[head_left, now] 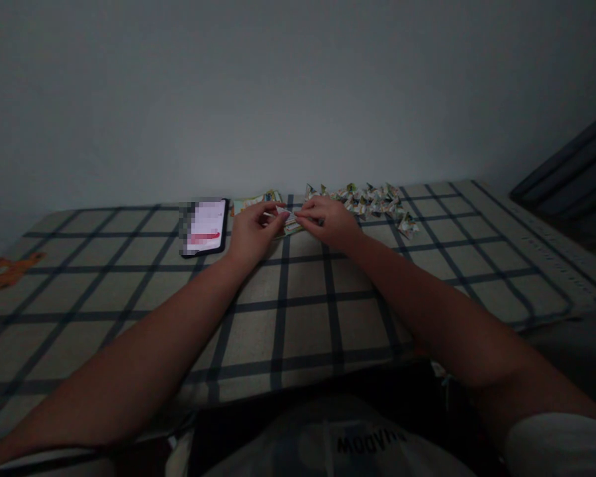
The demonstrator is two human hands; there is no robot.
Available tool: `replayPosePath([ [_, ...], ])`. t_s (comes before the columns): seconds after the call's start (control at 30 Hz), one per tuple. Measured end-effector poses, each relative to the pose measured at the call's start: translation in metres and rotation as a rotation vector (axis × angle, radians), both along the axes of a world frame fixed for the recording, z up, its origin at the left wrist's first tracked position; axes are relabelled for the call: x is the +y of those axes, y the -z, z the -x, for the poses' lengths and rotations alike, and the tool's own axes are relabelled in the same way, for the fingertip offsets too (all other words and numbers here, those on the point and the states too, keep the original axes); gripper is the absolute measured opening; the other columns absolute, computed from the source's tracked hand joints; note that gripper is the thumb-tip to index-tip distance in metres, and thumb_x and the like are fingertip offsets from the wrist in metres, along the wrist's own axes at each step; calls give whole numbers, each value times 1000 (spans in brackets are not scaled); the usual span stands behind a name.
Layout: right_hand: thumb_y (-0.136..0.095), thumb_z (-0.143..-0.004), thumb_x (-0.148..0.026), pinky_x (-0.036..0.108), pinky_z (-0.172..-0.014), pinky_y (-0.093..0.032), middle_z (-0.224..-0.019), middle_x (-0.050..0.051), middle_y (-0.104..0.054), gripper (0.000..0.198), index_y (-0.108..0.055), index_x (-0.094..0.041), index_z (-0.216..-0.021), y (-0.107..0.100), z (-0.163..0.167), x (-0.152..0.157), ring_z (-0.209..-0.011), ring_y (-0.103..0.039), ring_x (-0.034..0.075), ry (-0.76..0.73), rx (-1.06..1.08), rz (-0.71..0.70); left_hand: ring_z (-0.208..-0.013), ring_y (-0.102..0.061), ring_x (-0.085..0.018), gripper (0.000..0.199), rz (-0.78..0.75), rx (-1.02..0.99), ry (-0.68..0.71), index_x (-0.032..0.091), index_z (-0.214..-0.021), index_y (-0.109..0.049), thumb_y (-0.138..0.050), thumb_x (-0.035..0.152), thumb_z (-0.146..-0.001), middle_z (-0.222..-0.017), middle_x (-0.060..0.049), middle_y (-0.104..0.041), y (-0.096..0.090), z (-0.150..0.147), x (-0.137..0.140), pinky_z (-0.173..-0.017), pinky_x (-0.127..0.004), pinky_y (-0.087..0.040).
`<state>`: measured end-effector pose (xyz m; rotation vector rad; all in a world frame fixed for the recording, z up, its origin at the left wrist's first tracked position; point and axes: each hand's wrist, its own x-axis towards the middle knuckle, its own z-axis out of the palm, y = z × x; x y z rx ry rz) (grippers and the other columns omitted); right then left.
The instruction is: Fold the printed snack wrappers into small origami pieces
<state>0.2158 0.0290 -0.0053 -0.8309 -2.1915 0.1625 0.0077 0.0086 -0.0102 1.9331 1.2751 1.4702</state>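
Observation:
Between my two hands is a small piece of printed paper (pixel 291 220), partly folded, with a pale pointed corner showing. My left hand (pixel 252 232) pinches its left side between thumb and fingers. From the right, the fingertips of my right hand (pixel 330 220) press together on the same paper. Just behind my left hand lie printed paper sheets (pixel 258 199), partly covered by it. Several folded paper pieces (pixel 370 199) with pointed tips sit in a cluster beyond and right of my right hand. One folded piece (pixel 408 226) lies apart, nearer to me.
A phone (pixel 206 226) with a lit screen lies left of my left hand. The checked tablecloth (pixel 305 331) spans the table, which meets a plain wall (pixel 298 99). An orange figure (pixel 12 270) shows at the left edge. A dark slatted object (pixel 571 172) stands at the right.

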Motion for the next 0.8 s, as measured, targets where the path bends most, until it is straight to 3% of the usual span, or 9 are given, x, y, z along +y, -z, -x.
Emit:
replayPosePath([
  [0.23,-60,-95,-30,34,-86,-45,-96,8,-71,22,-77,-16,-98,-4,0,0,-89,-60,19,-51,33,9,-70,-66,-15,33,-9,-31,-12,19,-105,-77,-76,45,-83,-88,-4,-71,4,1,3,-63,-26,-53],
  [0.43,-69,-88,-34,28,-68,-40,-81,2,-68,25,-72,-14,-101,-9,0,-6,-68,-54,14,-18,47,193,-67,-64,-13,38,-12,6,60,20,-108,-76,-77,47,-82,-87,-3,-71,3,-2,0,-62,-25,-51],
  [0.67,-63,-92,-35,29,-75,-42,-89,5,-72,23,-71,-15,-99,-6,0,-4,-79,-61,17,-18,111,189,-64,-64,-14,33,109,-185,253,21,-99,-73,-72,50,-85,-77,-1,-66,0,-2,-3,-64,-28,-55],
  [0.8,-59,-94,-33,30,-74,-40,-87,6,-70,21,-70,-15,-98,-9,-1,-5,-77,-57,17,-5,100,152,-73,-62,-16,30,63,-176,232,22,-99,-74,-73,48,-83,-89,-3,-65,0,0,-2,-65,-28,-56],
])
